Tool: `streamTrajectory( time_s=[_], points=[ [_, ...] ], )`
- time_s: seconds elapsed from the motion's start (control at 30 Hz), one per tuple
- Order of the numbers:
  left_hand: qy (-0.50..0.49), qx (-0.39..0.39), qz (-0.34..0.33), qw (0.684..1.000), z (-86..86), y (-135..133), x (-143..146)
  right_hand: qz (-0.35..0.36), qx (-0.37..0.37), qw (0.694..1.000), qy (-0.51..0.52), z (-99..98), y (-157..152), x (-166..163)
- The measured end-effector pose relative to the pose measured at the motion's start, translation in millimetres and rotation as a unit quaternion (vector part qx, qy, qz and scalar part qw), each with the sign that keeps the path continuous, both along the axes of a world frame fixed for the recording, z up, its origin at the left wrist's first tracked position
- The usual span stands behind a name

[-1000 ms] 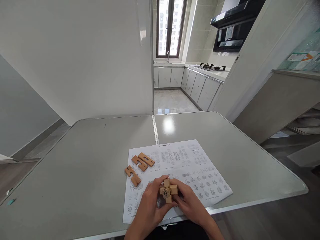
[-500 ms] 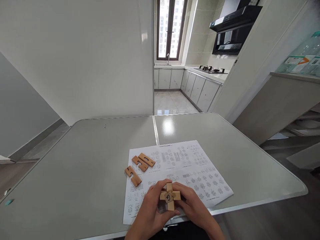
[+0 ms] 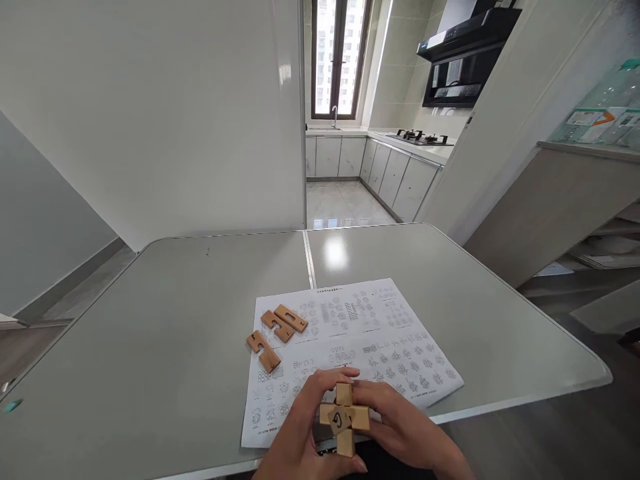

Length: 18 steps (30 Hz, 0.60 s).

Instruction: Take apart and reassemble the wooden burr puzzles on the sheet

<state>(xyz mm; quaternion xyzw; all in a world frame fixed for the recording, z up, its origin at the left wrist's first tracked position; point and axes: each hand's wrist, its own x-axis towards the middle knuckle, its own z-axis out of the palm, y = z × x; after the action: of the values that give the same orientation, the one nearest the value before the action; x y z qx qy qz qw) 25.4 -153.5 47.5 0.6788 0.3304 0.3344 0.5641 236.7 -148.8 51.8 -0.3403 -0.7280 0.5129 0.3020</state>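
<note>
Between my two hands I hold a small wooden burr puzzle (image 3: 337, 420), its blocks crossing in a plus shape with a dark handwritten mark on the middle face. My left hand (image 3: 306, 423) grips it from the left, fingers over the top and thumb underneath. From the right, the fingers of my right hand (image 3: 400, 420) close on its side. Beyond my hands lies a printed sheet of diagrams (image 3: 400, 333). Three flat notched wooden pieces rest on its left part: one with a slot (image 3: 291, 319), one with a hooked cutout (image 3: 277, 326), and one nearer me (image 3: 263, 351).
The grey table (image 3: 165, 353) has a seam (image 3: 309, 259) across its middle. A small teal object (image 3: 13, 405) sits near the left edge. Plastic bottles (image 3: 600, 110) stand on a shelf at right. A kitchen with a gas stove (image 3: 423, 137) shows behind.
Both hands have brought the burr puzzle a little nearer to me and lower in view. The three flat wooden pieces stay in place on the sheet.
</note>
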Motion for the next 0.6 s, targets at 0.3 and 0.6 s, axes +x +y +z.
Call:
streamTrajectory(
  time_s=[0.3,0.6],
  points=[
    [-0.017,-0.005,-0.029,0.999,19.6,4,2,0.038,-0.091,0.992,0.078,5.0,-5,2],
    [-0.050,0.013,-0.093,0.994,27.2,3,1,-0.001,-0.252,0.949,0.189,-30.2,-22,-6]
  ],
)
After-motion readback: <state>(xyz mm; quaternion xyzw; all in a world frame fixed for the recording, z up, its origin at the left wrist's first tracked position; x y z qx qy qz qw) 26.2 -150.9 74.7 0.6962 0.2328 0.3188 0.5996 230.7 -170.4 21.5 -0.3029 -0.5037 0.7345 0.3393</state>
